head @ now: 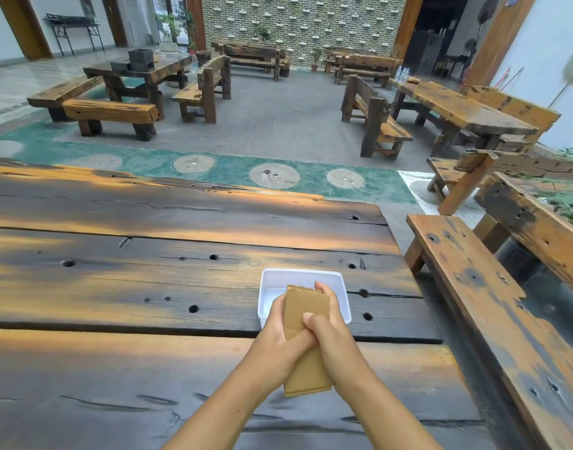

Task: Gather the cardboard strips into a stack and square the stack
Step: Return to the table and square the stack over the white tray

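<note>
With both hands clamped on it from opposite sides, flat brown stack of corrugated cardboard strips (306, 319) held lengthwise, pointing away from the body, above the dark weathered plank table (148, 287), near its right edge. Far end over the shallow white rectangular plastic tray (268, 280), near end over bare planks toward the front edge; whether it touches tray or table, cannot tell

Left hand (280, 332) wrapped on the left long side, palm against the edges, thumb across the top. Right hand (324, 323) mirrors it on the right long side, fingertips (320, 287) curled over the far right corner, thumb pressed flat on the top face. Both closed firmly on the stack, no slack showing

Likely reason for the grip: squeezing the long sides inward lines those edges up, thumbs on top stop strips buckling or fanning. Tray looks empty under the stack, so gathering judged done, squaring in hand

Still off: far end ragged at the left corner, near end shows stepped layers. Short ends probably need tapping against the table next

Risk: thin strips sliding lengthwise if squeeze relaxes
</note>
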{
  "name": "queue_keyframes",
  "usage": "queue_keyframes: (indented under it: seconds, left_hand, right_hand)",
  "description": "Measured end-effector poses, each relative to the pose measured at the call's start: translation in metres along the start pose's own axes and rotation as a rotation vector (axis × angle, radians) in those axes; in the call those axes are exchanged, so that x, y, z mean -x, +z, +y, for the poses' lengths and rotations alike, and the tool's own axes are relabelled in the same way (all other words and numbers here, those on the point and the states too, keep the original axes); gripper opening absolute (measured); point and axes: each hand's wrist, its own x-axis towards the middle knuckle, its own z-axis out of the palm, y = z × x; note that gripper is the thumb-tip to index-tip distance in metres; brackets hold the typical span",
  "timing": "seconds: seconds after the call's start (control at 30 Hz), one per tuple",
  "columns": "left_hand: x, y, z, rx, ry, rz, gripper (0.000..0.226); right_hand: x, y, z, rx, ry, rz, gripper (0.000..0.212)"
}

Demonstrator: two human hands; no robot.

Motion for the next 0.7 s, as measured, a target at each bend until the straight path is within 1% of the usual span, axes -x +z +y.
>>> queue_keyframes:
  seconds: [0.03, 0.1, 0.17, 0.23, 0.3, 0.33, 0.4, 0.53, 0.7]
  left_hand:
    - [-0.001, -0.004, 0.003, -0.053, 0.0, -0.028, 0.047]
    - [-0.001, -0.017, 0.009, -0.204, 0.001, -0.101, 0.053]
    - [-0.001, -0.028, 0.016, -0.382, -0.034, -0.182, 0.077]
    - [-0.001, -0.034, 0.025, -0.606, -0.079, -0.262, 0.102]
    - [-0.003, -0.035, 0.034, -0.771, -0.091, -0.336, 0.111]
    - [-0.004, -0.035, 0.039, -0.817, -0.094, -0.359, 0.113]
    - [-0.008, -0.037, 0.046, -0.858, -0.102, -0.375, 0.118]
    - [-0.02, -0.038, 0.055, -0.816, -0.125, -0.37, 0.125]
    - [-0.033, -0.042, 0.053, -0.904, -0.233, -0.327, 0.123]
  right_hand:
    - [0.001, -0.004, 0.0, 0.012, 0.005, -0.023, 0.061]
    - [0.003, -0.016, -0.004, 0.108, -0.004, -0.071, 0.051]
    - [0.004, -0.032, -0.013, 0.288, -0.011, -0.146, 0.045]
    - [0.003, -0.045, -0.025, 0.491, 0.006, -0.249, 0.044]
    - [0.0, -0.049, -0.035, 0.611, 0.019, -0.335, 0.047]
    - [-0.002, -0.048, -0.037, 0.625, 0.011, -0.354, 0.048]
    - [-0.004, -0.045, -0.035, 0.578, -0.025, -0.338, 0.045]
    - [-0.006, -0.04, -0.019, 0.401, -0.047, -0.209, 0.041]
    - [-0.007, -0.041, 0.002, 0.23, -0.03, -0.094, 0.042]
